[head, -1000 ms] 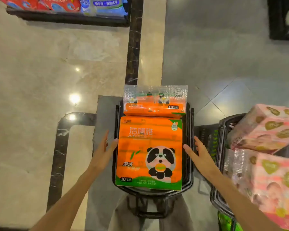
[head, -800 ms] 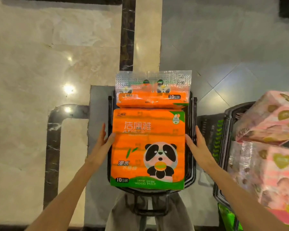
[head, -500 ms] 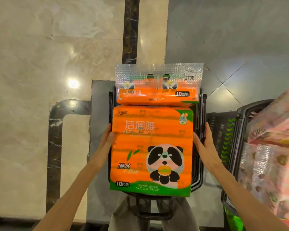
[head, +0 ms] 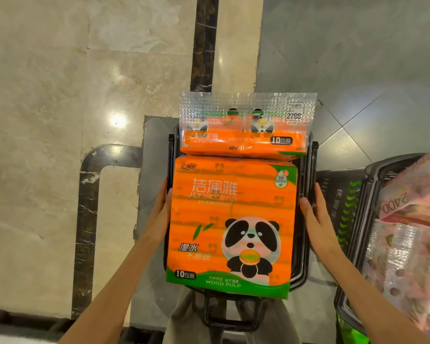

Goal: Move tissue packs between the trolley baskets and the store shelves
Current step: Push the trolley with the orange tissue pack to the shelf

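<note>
A large orange tissue pack (head: 231, 219) with a panda picture lies face up on top of the black trolley basket (head: 308, 170); its near edge overhangs the rim. A second orange pack (head: 243, 142) of the same brand sits just behind it, its clear plastic header pointing away from me. My left hand (head: 159, 214) presses flat against the front pack's left side, fingers straight. On the pack's right side my right hand (head: 315, 219) lies with straight fingers over the basket rim, the thumb at the pack's edge.
A second dark basket (head: 358, 199) stands close on the right, stacked with pink tissue packs (head: 412, 194) that rise above its rim. Polished marble floor (head: 60, 120) with dark inlay strips lies to the left and ahead. The trolley handle (head: 231, 324) is just below the pack.
Both hands closed in from beside the basket onto the two sides of the front orange pack. The pack now looks larger and nearer. The shelf at the top has left the view.
</note>
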The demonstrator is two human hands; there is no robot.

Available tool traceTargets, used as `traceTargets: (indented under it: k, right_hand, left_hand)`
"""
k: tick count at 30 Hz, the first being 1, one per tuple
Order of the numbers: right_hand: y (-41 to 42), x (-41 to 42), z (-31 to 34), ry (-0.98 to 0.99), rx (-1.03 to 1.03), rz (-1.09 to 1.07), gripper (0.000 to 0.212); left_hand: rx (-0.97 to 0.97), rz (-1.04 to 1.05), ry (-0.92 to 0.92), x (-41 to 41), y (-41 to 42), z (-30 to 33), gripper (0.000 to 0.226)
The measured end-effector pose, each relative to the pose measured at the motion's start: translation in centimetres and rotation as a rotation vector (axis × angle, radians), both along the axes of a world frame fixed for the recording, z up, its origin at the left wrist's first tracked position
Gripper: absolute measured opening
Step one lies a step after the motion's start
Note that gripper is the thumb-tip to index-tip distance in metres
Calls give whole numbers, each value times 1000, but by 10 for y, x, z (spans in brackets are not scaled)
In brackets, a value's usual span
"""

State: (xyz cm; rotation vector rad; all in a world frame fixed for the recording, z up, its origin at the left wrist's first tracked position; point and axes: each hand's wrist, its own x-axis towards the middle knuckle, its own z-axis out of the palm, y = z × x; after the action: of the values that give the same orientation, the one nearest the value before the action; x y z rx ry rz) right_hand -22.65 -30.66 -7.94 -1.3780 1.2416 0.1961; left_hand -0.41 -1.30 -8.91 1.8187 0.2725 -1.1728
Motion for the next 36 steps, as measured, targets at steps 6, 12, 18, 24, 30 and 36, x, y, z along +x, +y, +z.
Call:
traceTargets:
  k: [6,12,18,24,30,36]
  right_hand:
    - [-6,-1,15,30,-5,17,73]
    - [-9,1,55,-10,-28,7,73]
    - [-7,-6,115,-31,-57,-6,68]
    - [-5,-16,195,-64,-64,-10,76]
    - [-2,-21,292,-115,-175,10,77]
    - [9,-22,380,-190,-301,29,64]
  left_hand:
    - [-17,19,-2,-1,-6,17,95]
    - [-38,144,65,-5,-11,61,116]
    - [-5,182,76,-16,-4,115,98]
    - [-52,121,5,-23,0,201,82]
    - [-105,58,-127,-15,1,298,77]
    - [-247,79,-178,-13,4,398,69]
